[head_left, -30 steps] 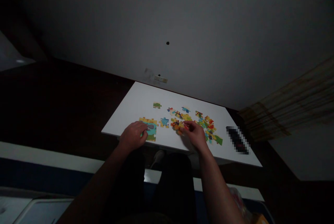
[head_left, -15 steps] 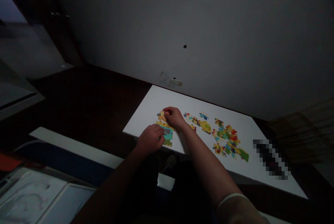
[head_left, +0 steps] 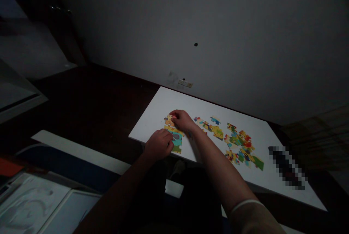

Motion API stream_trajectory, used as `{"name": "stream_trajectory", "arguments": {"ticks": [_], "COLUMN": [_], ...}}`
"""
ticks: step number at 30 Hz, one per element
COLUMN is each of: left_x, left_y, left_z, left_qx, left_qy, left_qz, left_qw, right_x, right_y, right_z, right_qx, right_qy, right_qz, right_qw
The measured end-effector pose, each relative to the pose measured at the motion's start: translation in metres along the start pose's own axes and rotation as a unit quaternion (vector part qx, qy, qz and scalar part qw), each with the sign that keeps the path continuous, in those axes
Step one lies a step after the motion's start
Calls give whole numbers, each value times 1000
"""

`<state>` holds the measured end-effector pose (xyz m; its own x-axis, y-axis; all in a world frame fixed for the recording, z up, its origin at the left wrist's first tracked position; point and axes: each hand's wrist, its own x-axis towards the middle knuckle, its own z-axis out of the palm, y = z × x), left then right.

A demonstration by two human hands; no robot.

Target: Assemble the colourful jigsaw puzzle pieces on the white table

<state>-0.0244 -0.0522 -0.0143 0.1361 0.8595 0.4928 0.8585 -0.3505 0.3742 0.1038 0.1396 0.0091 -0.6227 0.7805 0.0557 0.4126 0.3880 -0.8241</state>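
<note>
On the left part of the white table (head_left: 147, 119) lies a joined section of a jigsaw puzzle (head_left: 177, 144), with yellow, teal and green areas. My left hand (head_left: 159, 144) rests over its left edge, fingers curled together against it. Just beyond, my right hand (head_left: 182, 120) pinches a puzzle piece (head_left: 174, 117) with some red on it, mostly covered by the fingers. Directly left of those fingertips are orange-yellow puzzle pieces (head_left: 168, 120). Whether the pinched piece is locked to them, I cannot tell.
Loose puzzle pieces (head_left: 216, 131) lie right of my right forearm, and a larger pile of pieces (head_left: 241, 145) sits farther right. A pixelated dark object (head_left: 287, 168) is near the table's right end. Behind the table stands a wall (head_left: 231, 45) with a socket (head_left: 185, 83).
The camera view has shifted slightly, so the table appears a little farther right. Both hands stay almost in place at the puzzle, the right still pinching its piece.
</note>
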Motion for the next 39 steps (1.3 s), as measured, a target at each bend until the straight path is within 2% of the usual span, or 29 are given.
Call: {"name": "stream_trajectory", "arguments": {"ticks": [5,8,13,18,21,24,27,31,34,39], "left_x": [0,0,1,2,2,2,2,4,4,4], "left_y": [0,-1,0,1,1,0,0,0,0,3], "left_z": [0,0,-2,-3,-2,-2,-2,-2,-2,-6], "left_qx": [-2,-4,0,7,8,4,6,12,16,-4], "left_qy": [-7,-8,-5,-8,-7,1,7,2,-6,1], "left_qz": [2,0,5,2,0,2,3,-1,-2,10], "left_qw": [1000,1000,1000,1000,1000,1000,1000,1000,1000,1000], "right_x": [-1,-3,-7,-8,-7,-8,-10,-15,-20,-28], "right_y": [2,1,-3,-4,-2,3,10,17,19,22], "right_z": [2,3,4,6,9,9,5,-8,-24,-40], "right_qx": [63,41,-26,-35,27,133,161,117,43,-33], "right_qy": [0,-16,-13,-12,8,60,105,110,110,37], "right_qz": [32,21,-37,-43,-15,36,46,29,10,10], "right_qw": [998,999,999,998,999,989,980,987,993,999]}}
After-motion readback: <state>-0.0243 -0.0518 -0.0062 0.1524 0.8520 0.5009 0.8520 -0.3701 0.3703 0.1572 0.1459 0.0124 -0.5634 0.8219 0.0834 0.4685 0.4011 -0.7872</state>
